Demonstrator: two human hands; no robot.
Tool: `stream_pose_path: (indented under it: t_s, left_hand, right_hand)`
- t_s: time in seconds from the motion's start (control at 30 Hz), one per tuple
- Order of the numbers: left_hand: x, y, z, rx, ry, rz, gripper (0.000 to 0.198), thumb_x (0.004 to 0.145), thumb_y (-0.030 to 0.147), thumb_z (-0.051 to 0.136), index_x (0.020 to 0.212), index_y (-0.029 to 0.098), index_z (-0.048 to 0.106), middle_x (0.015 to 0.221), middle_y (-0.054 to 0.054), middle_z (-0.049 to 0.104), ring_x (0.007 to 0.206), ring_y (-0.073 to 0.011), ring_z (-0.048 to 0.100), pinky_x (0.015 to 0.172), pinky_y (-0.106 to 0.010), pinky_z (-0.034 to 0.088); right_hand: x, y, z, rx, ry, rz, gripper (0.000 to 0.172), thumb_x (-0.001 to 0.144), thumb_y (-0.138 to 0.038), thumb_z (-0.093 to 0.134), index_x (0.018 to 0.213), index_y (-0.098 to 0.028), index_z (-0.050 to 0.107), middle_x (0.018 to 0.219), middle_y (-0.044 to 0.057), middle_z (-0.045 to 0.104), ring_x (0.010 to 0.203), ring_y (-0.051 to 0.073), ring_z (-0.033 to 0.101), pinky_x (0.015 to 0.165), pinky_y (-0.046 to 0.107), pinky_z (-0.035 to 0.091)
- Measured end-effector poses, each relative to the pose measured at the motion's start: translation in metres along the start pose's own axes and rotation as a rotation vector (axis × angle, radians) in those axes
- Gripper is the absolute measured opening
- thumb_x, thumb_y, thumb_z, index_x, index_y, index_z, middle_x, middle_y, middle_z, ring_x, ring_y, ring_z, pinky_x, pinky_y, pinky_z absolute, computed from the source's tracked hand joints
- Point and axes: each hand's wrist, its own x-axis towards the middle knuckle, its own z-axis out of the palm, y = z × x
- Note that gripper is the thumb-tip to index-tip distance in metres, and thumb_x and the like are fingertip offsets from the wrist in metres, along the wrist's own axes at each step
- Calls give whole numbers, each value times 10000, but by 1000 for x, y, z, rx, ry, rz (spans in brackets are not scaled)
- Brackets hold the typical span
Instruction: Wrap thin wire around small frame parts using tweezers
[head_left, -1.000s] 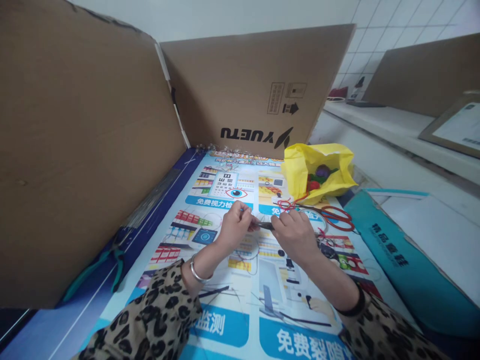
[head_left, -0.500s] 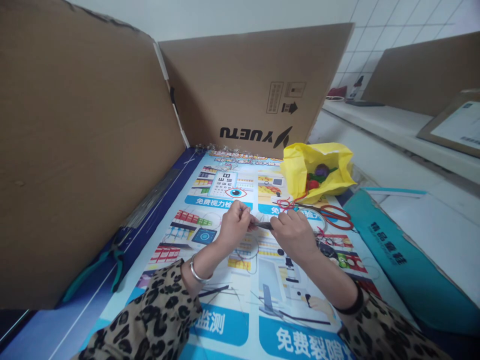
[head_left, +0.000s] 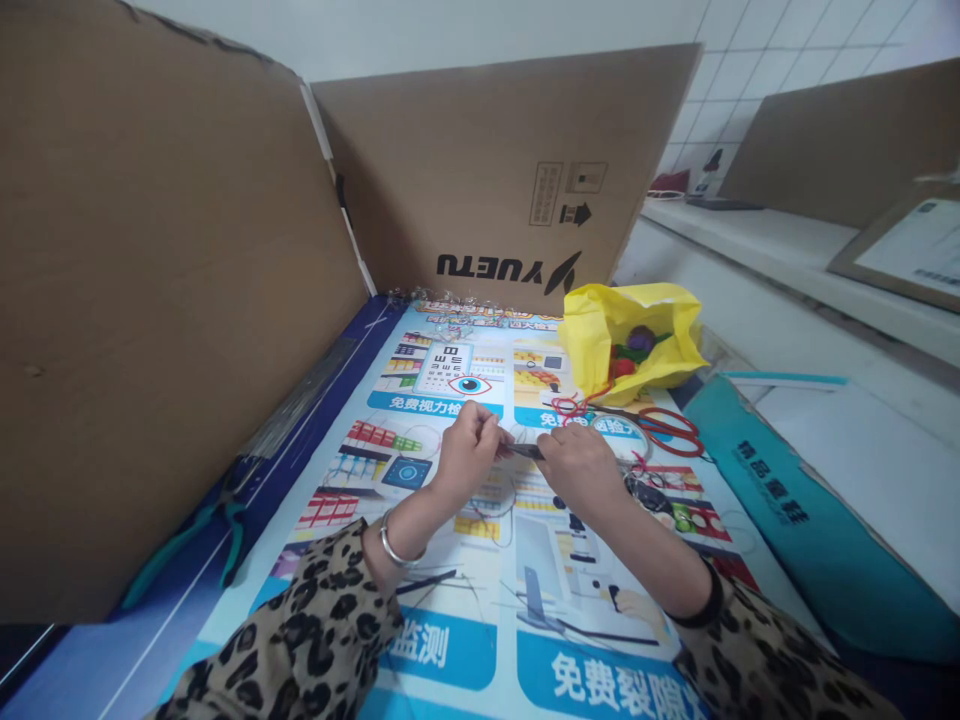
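Observation:
My right hand (head_left: 583,468) is wrapped around a dark tapered tool that looks like needle-nose pliers (head_left: 526,451); its handles are hidden in the palm. The tip points left, reaching the fingertips of my left hand (head_left: 471,448). That hand is closed in a pinch at the tip, and whatever small piece sits between its fingers is too small to name. Below both hands, thin wires and dark strips (head_left: 427,581) lie on the printed poster (head_left: 442,515). Right of my right hand are red-handled scissors (head_left: 671,432) and red thread (head_left: 570,406).
A yellow bag (head_left: 589,335) with coloured balls of yarn stands at the back right. Teal-handled pliers (head_left: 234,540) and a bundle of wires (head_left: 300,400) lie at left. Cardboard panels (head_left: 420,180) wall the left and back. A teal box (head_left: 772,500) stands right.
The hands keep nearly the same pose, with the dark tool still between them. The view has shifted very slightly; nothing else has visibly moved.

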Motion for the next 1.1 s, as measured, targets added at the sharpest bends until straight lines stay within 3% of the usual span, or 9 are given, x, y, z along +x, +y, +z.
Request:
stream_pose_path:
  t_s: [0.3,0.5,0.7,0.9,1.0,1.1]
  left_hand:
    - [-4,5,-6,84,-48,182,146,851,322,416,784,193,431,706,-2,655,575,-101,604,597,-234,482]
    - [-7,9,-9,131,-78,240,115,851,286,416,790,193,447,728,-4,661,617,-98,607,631,-227,469]
    - [-10,17,-10,148,-90,311,113,846,266,423,788,191,484,727,-4,660,636,-96,620,637,-215,470]
    - [-13,18,-9,133,-116,359,103,852,250,414,793,188,472,731,-6,652,616,-89,621,609,-207,474]
    - [-13,18,-9,138,-130,363,95,852,241,412,801,188,472,738,-5,653,626,-90,619,615,-208,470]
    - [-8,19,-11,206,-169,330,120,848,245,410,798,189,504,739,0,651,671,-96,617,649,-209,455]
  right_hand:
    - [6,-5,-11,90,-264,125,137,776,-278,510,756,-189,611,742,44,638,747,177,553,619,265,293]
    - [11,-1,-19,245,-455,184,281,824,-393,425,750,-210,624,727,44,654,647,156,559,520,245,244]
    - [13,4,-31,568,-521,211,376,788,-482,444,588,-191,570,544,7,572,509,119,484,464,227,223]
    - [11,11,-31,966,-646,224,401,761,-494,455,540,-172,547,510,-6,558,461,99,474,443,206,301]
    - [10,13,-26,1003,-655,206,403,758,-496,462,534,-172,548,505,-7,553,466,101,479,449,208,314]
    - [10,12,-21,850,-627,210,420,778,-509,438,549,-177,557,520,2,570,492,112,503,462,214,302]
